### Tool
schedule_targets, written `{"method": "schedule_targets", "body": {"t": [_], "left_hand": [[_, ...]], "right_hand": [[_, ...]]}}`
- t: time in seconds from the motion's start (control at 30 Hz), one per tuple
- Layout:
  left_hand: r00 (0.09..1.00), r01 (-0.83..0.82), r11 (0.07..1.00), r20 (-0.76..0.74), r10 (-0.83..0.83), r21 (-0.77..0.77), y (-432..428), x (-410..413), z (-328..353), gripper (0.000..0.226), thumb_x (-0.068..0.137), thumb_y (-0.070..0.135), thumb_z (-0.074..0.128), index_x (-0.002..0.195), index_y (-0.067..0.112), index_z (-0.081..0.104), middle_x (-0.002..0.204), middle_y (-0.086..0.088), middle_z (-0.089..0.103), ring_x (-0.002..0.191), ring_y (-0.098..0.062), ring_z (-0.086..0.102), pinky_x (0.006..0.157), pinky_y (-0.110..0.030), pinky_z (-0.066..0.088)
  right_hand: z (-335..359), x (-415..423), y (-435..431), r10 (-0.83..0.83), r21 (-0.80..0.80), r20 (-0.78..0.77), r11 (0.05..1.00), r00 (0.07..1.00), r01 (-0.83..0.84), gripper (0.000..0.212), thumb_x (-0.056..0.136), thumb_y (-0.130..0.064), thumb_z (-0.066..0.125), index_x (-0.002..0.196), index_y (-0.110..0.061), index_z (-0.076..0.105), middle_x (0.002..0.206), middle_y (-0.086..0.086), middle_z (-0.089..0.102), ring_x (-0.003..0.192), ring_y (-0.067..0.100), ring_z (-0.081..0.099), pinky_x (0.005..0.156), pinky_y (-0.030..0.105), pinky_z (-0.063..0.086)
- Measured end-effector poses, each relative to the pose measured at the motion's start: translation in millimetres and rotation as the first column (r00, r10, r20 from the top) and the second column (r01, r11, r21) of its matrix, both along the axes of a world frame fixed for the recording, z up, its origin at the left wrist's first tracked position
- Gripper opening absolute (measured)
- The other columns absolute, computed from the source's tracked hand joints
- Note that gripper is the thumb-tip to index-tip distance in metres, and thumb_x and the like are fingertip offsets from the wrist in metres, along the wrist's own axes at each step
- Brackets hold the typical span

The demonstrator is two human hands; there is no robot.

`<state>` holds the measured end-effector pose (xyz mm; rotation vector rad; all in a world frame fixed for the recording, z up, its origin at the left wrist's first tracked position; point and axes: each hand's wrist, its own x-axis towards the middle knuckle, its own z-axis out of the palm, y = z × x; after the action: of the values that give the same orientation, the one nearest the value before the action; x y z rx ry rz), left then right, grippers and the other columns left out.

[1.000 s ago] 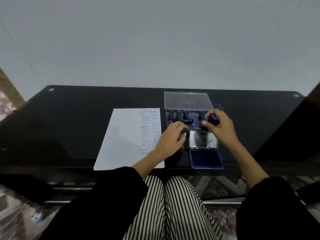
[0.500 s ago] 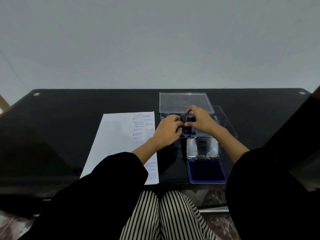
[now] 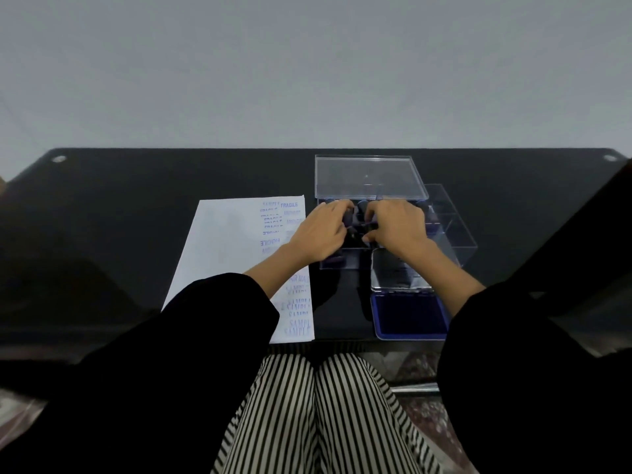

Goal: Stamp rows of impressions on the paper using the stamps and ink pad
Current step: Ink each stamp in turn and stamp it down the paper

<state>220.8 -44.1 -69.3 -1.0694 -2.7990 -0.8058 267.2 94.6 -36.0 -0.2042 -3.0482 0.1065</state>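
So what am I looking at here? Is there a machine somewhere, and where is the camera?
No machine here: a person works with two bare hands, and the single picture comes from a camera worn on the head, looking down over the lap. On the black table lie a sheet of paper printed with blue words such as FRAGILE and SAMPLE, a clear stamp box with its lid raised, and an open ink pad with blue ink. The left hand and the right hand both reach into the box, fingers curled among the dark stamps. Whether either has gripped one is hidden by the fingers.
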Motion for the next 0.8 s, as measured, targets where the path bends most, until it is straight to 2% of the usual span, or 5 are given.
{"method": "schedule_targets", "body": {"t": [0.17,0.3,0.47,0.67,0.8], "left_hand": [[0.999,0.011,0.997,-0.047,-0.015,-0.077,-2,1,0,0.039,0.093,0.006,0.036,0.131,0.005,0.047,0.122,-0.013,0.056,0.11,-0.026,0.049,0.095,-0.024,0.027],[0.997,0.029,0.997,-0.064,-0.033,-0.067,-2,-1,-2,0.037,0.092,0.004,0.036,0.126,0.004,0.051,0.114,-0.013,0.059,0.104,-0.026,0.051,0.095,-0.026,0.028],[0.996,0.015,1.0,-0.085,-0.017,-0.023,-2,-1,-6,0.034,0.088,0.001,0.036,0.117,0.004,0.055,0.105,-0.013,0.06,0.097,-0.026,0.051,0.092,-0.028,0.031],[0.997,-0.019,0.999,-0.081,0.022,0.036,-1,3,-7,0.039,0.089,-0.001,0.035,0.125,0.002,0.051,0.112,-0.014,0.058,0.103,-0.026,0.049,0.099,-0.029,0.03],[0.999,-0.006,0.997,-0.038,0.009,0.073,-3,3,-5,0.041,0.092,0.0,0.035,0.13,0.003,0.047,0.121,-0.014,0.056,0.112,-0.027,0.047,0.105,-0.032,0.029]], "right_hand": [[-2,1,-3,-0.029,0.068,0.026,0.997,0.999,0.027,0.041,0.082,-0.034,0.068,0.116,-0.012,0.059,0.119,0.011,0.058,0.117,0.029,0.048,0.086,0.038,0.044],[-2,-1,-14,0.007,0.053,-0.04,0.999,0.999,-0.005,0.033,0.086,-0.031,0.064,0.113,-0.012,0.062,0.116,0.011,0.059,0.112,0.029,0.053,0.083,0.037,0.045],[-2,-6,-29,0.002,0.029,0.004,1.0,1.0,-0.002,0.038,0.087,-0.034,0.062,0.112,-0.006,0.057,0.113,0.014,0.062,0.104,0.031,0.06,0.073,0.032,0.04],[-8,-10,-32,-0.059,0.016,-0.016,0.998,0.998,0.059,0.034,0.085,-0.031,0.064,0.108,-0.007,0.058,0.109,0.011,0.064,0.101,0.029,0.061,0.068,0.029,0.035],[-8,-9,-33,-0.092,-0.065,-0.003,0.994,0.996,0.092,0.033,0.082,-0.031,0.066,0.106,-0.01,0.059,0.106,0.009,0.066,0.099,0.027,0.062,0.069,0.028,0.037]]}}
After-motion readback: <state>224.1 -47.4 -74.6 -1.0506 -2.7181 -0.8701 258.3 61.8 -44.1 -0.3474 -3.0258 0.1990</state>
